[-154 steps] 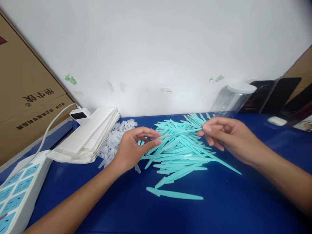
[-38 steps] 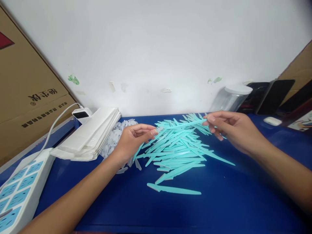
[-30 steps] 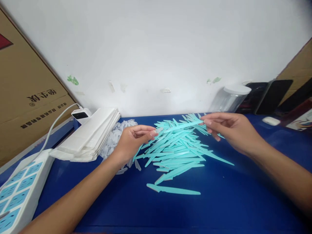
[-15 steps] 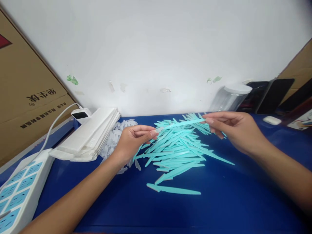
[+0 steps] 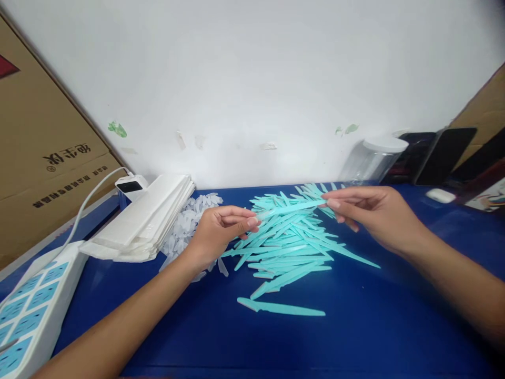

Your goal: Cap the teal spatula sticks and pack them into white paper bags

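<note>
My right hand (image 5: 357,208) pinches the handle tip of a turquoise eyebrow razor (image 5: 294,208), held level above the pile. At its other end, my left hand (image 5: 226,229) is closed on a small translucent blade cap (image 5: 261,215). The cap meets the blade end; how far it is on, I cannot tell. Below both hands lies a heap of turquoise razors (image 5: 284,242). One separate razor (image 5: 282,307) rests nearer to me. Beside my left hand, loose translucent caps (image 5: 179,231) are heaped, partly hidden behind that hand.
Left of the caps lies a stack of white paper sleeves (image 5: 138,221), near a white power strip (image 5: 51,300) and a small white device (image 5: 132,185). A cardboard box (image 5: 47,147) stands left. Along the back right are a clear jar (image 5: 374,160), a phone (image 5: 445,155) and a white case (image 5: 441,196).
Both hands have shifted slightly, my left to the right and my right a little left and down. The razor has come lower with them, its blade end still at the cap.
</note>
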The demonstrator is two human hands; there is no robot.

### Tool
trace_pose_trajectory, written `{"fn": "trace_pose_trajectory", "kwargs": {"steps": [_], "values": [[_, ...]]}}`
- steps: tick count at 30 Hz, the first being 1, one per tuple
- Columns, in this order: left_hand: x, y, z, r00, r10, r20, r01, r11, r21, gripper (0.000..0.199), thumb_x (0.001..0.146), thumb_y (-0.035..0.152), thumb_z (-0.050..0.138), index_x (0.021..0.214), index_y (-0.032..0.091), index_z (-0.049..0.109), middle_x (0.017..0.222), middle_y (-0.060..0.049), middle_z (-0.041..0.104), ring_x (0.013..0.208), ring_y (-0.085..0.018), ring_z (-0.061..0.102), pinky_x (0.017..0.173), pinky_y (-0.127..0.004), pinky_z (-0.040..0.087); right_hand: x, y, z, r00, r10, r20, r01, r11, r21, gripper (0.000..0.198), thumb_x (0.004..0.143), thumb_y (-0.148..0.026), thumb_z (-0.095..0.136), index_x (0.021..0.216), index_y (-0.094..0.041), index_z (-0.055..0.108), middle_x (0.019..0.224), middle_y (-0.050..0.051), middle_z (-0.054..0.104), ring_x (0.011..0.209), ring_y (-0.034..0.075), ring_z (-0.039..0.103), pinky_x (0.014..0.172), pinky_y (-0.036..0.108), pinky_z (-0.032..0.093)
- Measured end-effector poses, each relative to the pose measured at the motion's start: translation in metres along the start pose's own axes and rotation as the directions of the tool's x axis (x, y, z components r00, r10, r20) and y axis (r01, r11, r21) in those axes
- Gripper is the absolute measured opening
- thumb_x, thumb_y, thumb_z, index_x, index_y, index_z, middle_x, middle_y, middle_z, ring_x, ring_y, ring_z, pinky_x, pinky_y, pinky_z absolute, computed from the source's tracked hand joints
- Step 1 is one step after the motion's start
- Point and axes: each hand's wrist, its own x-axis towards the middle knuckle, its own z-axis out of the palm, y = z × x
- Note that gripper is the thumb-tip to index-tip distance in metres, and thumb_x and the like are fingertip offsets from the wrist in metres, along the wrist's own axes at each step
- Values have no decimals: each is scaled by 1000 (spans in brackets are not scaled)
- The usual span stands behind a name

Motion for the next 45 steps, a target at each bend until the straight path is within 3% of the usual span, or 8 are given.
{"fn": "trace_pose_trajectory", "kwargs": {"steps": [12,17,20,24,27,35,40,45], "values": [[-3,6,3,997,74,-32,-67,981,184,35,87,54,91,104,23,86,100,-9,87,96,-30,82,86,-40,63,-1,-6,3,999,20,41,-20,1000,3,38,79,-53,95,101,-22,92,60,3,69,49,13,54,45,28,44],[4,17,-19,887,450,-104,-251,659,709,29,98,52,78,113,28,86,118,-7,85,115,-34,75,110,-47,51,16,2,-20,940,-7,-341,-7,999,-40,37,78,-43,97,102,-17,90,76,8,77,58,13,55,51,29,43],[13,15,-42,874,483,-45,-226,488,843,26,101,49,73,108,27,86,113,-10,85,112,-38,73,109,-50,48,27,10,-34,899,52,-434,-123,983,-139,34,79,-38,95,101,-14,88,80,11,78,61,15,56,52,30,43],[21,4,-63,892,450,-38,-158,390,907,22,97,47,75,100,28,86,101,-11,84,101,-39,74,98,-46,50,34,24,-45,937,119,-330,-242,899,-365,32,88,-42,83,102,-13,85,81,15,80,64,21,64,56,33,47],[22,2,-66,902,430,-38,-129,353,927,21,96,46,76,96,28,86,96,-11,83,96,-36,74,91,-43,51,35,31,-50,969,96,-230,-202,841,-502,25,88,-40,79,92,-16,84,85,15,82,76,27,72,66,37,50],[17,31,-69,969,246,-15,19,-13,1000,31,104,41,63,112,18,83,106,-13,85,102,-38,77,89,-46,53,33,35,-44,998,59,27,-19,663,-748,29,88,-49,73,93,-23,86,81,9,79,75,29,68,68,38,44],[19,22,-70,991,123,-52,50,17,999,27,103,40,68,115,21,82,103,-9,84,99,-35,76,78,-40,50,25,34,-30,961,4,277,190,718,-669,45,98,-65,65,98,-24,84,81,6,79,71,23,67,67,35,47],[21,6,-66,998,45,37,-42,120,992,27,101,41,71,114,22,83,104,-8,83,98,-32,75,76,-38,48,20,29,-22,953,-4,304,188,793,-579,51,98,-73,65,94,-24,79,73,3,73,65,20,61,62,32,42]]}}
